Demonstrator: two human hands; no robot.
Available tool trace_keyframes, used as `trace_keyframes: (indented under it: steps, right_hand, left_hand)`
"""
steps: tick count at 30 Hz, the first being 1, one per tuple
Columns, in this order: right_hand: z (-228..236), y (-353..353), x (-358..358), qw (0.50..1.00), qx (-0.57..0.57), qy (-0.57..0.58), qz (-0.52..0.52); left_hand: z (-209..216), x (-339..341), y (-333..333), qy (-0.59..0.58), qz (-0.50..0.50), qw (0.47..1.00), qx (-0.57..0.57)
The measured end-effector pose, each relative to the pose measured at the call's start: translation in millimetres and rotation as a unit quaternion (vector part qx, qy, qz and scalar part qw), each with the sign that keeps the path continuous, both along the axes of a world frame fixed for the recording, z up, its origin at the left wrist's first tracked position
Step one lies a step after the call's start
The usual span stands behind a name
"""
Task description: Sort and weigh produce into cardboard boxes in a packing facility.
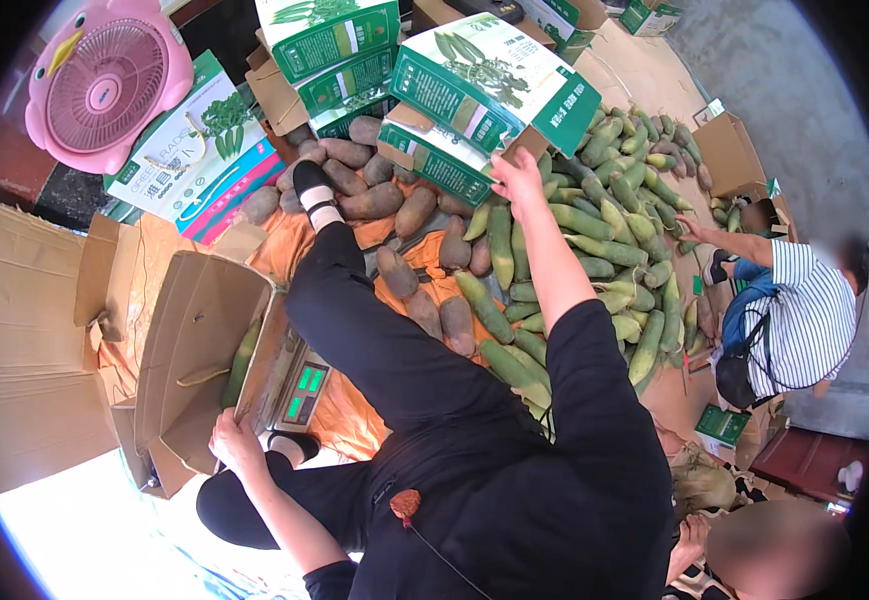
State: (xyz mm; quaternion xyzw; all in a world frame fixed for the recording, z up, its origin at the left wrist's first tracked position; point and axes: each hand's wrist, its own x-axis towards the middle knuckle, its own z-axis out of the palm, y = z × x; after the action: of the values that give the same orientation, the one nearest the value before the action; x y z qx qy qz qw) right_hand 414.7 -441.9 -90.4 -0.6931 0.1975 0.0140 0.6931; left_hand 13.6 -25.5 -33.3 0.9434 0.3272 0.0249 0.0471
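L hand (238,443) grip: closed on rim of open brown cardboard box (190,340), presumably steadying it; long green radish (243,365) inside. R hand (520,180), well right of box, nr. green-and-white printed carton (490,85); I can't tell if gripping.

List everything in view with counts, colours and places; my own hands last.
Fan: one, pink, upper left.
Printed cartons: several, green and white, upper middle and left.
Radishes: dozens, green, heaped right of centre.
Brown roots: over a dozen, reddish-brown, left of the heap.
Open box: one, brown, left, green radish inside.
Scale: one, grey, green-lit, next to the box.
Sheeting: count unclear, orange, beneath the roots.
Co-workers: two, one in white stripes, right side.
Left hand: one, bare, at the box's edge.
Right hand: one, bare, by cartons.
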Motion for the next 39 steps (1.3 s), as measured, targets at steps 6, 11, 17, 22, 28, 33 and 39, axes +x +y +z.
trace_keyframes:
  steps: [6,11,17,22,28,33,39]
  right_hand:
    - [20,12,43,0.965,0.258,-0.014,-0.041]
    - [14,11,49,0.969,0.238,0.003,-0.066]
    - [10,21,13,0.979,0.2,-0.039,-0.015]
    - [18,31,2,0.982,0.183,-0.045,0.033]
    - [23,52,22,0.984,0.167,-0.023,0.062]
    - [18,42,25,0.985,0.15,-0.022,0.084]
    - [-8,14,-25,0.997,0.036,-0.029,0.06]
  left_hand:
    - [-2,-4,1,-0.022,-0.011,1.0,0.006]
    - [4,3,-2,-0.006,0.001,1.0,0.002]
    - [-2,-2,2,-0.009,0.006,1.0,-0.001]
    - [-2,-2,0,-0.02,0.006,1.0,-0.004]
    - [-2,-4,2,-0.027,0.0,1.0,-0.009]
    - [-6,-2,6,-0.02,-0.014,1.0,-0.005]
    - [-5,-1,6,-0.021,-0.004,1.0,-0.022]
